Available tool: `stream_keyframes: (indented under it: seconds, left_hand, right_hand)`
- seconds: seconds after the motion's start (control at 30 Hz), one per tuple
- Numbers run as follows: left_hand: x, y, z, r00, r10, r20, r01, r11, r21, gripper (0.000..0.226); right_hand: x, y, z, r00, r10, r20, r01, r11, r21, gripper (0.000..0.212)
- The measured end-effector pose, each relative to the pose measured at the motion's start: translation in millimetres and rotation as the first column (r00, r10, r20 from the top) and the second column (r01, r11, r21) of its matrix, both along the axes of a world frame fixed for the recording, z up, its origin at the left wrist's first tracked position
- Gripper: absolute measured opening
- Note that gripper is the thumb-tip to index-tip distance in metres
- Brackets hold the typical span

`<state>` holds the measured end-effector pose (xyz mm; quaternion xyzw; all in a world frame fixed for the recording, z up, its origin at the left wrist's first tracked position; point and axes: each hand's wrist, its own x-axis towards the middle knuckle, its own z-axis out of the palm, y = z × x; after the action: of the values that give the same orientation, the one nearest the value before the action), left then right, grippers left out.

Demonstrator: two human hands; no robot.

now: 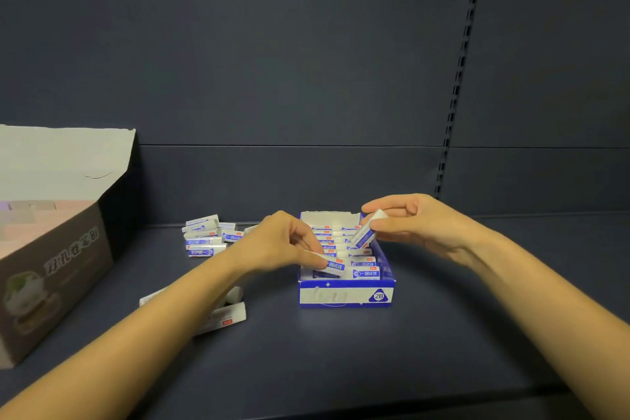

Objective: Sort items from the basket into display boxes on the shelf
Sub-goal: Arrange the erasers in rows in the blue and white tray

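- Dark metal shelf [341, 351] with a slotted back panel [272, 61] carries everything; no basket shows in view.
- A blue-and-white display box [346, 297] stands mid-shelf, nearly full of erasers in rows.
- The left hand [283, 242] pinches a front eraser [335, 265] between thumb and fingertips, low at the box's near left corner. The rows look tight, so forcing it in could tip its neighbours or bow the thin card wall.
- The right hand [416, 225] pinches a tilted eraser [366, 235] by its upper end, above the far right side of the box. Held at a slant by one end, it could slip and land across the rows rather than in a gap.
- Neither hand steadies the box, as each holds an eraser. A firm push may slide the box along the smooth shelf.
- Loose erasers [208, 235] lie heaped beyond the left forearm, and stray erasers [228, 315] lie partly under it. A careless sweep of that arm could scatter them or knock them off the front edge.
- A brown carton [51, 276] sits at the far left, well apart from the box, and looks like no hazard.
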<state>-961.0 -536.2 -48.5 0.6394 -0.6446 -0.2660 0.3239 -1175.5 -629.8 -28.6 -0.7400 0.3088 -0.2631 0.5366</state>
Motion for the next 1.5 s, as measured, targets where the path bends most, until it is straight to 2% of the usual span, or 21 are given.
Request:
stream_keyframes:
  seconds: [0.17,0.23,0.3,0.43,0.57,0.67,0.77,0.87,1.0,1.13,1.2,1.33,1.5]
  left_hand:
    - [-3,0,-1,0.994,-0.033,0.108,0.033,0.999,-0.006,0.017]
    - [-6,0,-1,0.981,-0.06,0.183,0.062,0.998,-0.007,0.015]
    - [-7,-1,-1,0.959,-0.082,0.273,0.088,0.996,-0.008,0.016]
    - [-11,-5,1,0.894,-0.11,0.434,0.115,0.993,0.015,0.016]
    - [-15,-8,2,0.824,-0.091,0.559,0.108,0.994,0.003,0.013]
    - [-12,-9,1,0.824,-0.085,0.561,0.101,0.995,0.002,0.014]
    - [-10,-9,0,0.813,-0.095,0.575,0.122,0.993,-0.008,0.014]
    - [-7,-10,0,0.819,-0.125,0.56,0.146,0.989,0.007,0.014]
    - [-4,-11,0,0.83,-0.154,0.536,0.169,0.985,0.021,0.012]
    - [-2,-12,0,0.841,-0.179,0.51,0.186,0.982,0.038,0.013]
    - [-1,-13,1,0.845,-0.19,0.5,0.192,0.98,0.048,0.013]
    - [-1,-16,3,0.837,-0.211,0.505,0.195,0.977,0.086,0.016]
    - [-1,-18,2,0.825,-0.206,0.525,0.199,0.977,0.072,0.016]
  right_hand:
    - [5,1,-5,1.0,0.011,0.028,-0.014,0.994,0.107,0.032]
    - [5,3,-5,0.997,0.046,-0.059,-0.042,0.997,0.063,0.035]
    - [6,5,-2,0.977,0.081,-0.197,-0.093,0.994,-0.053,0.036]
    - [11,10,5,0.856,0.03,-0.516,-0.252,0.895,-0.368,0.036]
    - [21,13,9,0.73,-0.037,-0.682,-0.401,0.785,-0.472,0.032]
    - [27,14,7,0.634,-0.079,-0.769,-0.483,0.736,-0.474,0.035]
    - [30,17,5,0.583,-0.108,-0.805,-0.545,0.682,-0.487,0.035]
    - [31,17,1,0.579,-0.08,-0.812,-0.577,0.663,-0.477,0.031]
    - [30,16,-2,0.622,-0.069,-0.78,-0.559,0.659,-0.503,0.029]
    - [30,11,-6,0.685,-0.059,-0.726,-0.475,0.72,-0.506,0.014]
    - [30,10,-7,0.693,-0.073,-0.717,-0.464,0.717,-0.521,0.01]
    - [34,11,-6,0.649,-0.154,-0.745,-0.465,0.695,-0.548,0.02]
    - [38,12,-2,0.611,-0.154,-0.777,-0.496,0.691,-0.527,0.015]
